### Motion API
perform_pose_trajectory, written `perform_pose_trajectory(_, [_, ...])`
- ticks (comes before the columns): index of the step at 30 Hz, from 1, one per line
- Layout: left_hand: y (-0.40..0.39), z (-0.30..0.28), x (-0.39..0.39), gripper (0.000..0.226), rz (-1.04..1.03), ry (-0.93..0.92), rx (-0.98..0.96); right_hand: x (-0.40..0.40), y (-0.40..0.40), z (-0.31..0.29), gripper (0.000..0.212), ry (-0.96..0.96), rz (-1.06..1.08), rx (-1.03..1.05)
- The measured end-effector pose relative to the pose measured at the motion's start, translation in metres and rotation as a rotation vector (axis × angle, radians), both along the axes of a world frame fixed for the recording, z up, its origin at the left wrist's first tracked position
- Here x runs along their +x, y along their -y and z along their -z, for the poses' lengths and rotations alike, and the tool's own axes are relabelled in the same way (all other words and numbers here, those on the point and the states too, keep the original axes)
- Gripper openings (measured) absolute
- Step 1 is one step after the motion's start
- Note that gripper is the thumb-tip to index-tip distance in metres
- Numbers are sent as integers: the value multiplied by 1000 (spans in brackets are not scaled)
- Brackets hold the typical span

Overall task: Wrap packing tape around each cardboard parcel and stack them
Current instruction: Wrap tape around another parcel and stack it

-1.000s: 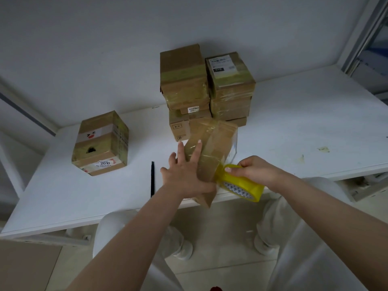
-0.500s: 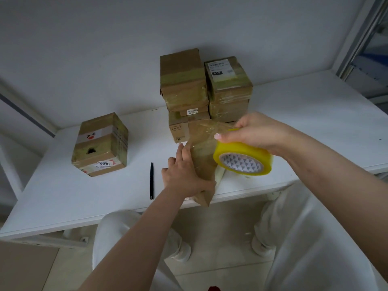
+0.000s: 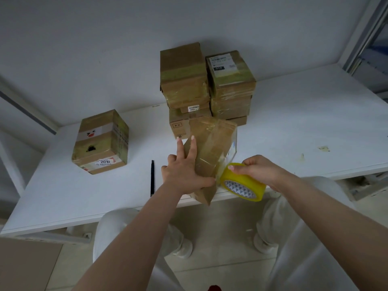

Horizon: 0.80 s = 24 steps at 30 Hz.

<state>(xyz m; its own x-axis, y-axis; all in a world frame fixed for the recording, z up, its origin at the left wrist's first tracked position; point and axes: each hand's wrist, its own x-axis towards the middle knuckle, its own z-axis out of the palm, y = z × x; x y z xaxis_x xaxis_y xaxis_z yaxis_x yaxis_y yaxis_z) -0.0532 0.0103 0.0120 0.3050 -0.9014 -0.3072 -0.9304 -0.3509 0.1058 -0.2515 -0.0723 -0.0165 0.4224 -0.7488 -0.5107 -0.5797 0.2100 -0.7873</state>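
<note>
Parcel in hand: brown cardboard parcel (image 3: 212,152), glossy with clear tape, held tilted above the near edge of the white table (image 3: 304,122). Left hand (image 3: 184,171) steadies it, fingers straight and flat on the left face, thumb under the lower edge. Right hand (image 3: 256,170) grips the yellow roll of packing tape (image 3: 241,182) just right of the parcel; a clear strip runs from roll to parcel. Behind, touching the wall: stack of taped brown cardboard boxes (image 3: 205,87), two columns. Well left: single taped cardboard box with "2010" label (image 3: 100,141). Thin black pen (image 3: 152,178) lies beside the left wrist.
</note>
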Motion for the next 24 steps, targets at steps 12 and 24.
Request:
perform_pose_trajectory(12, [-5, 5, 33, 95, -335, -762, -286, -7, 18, -46, 64, 357, -56, -10])
perform_pose_trajectory(24, [-32, 0, 80, 72, -465, -1246, -413, -75, 20, -10, 50, 146, 20, -128])
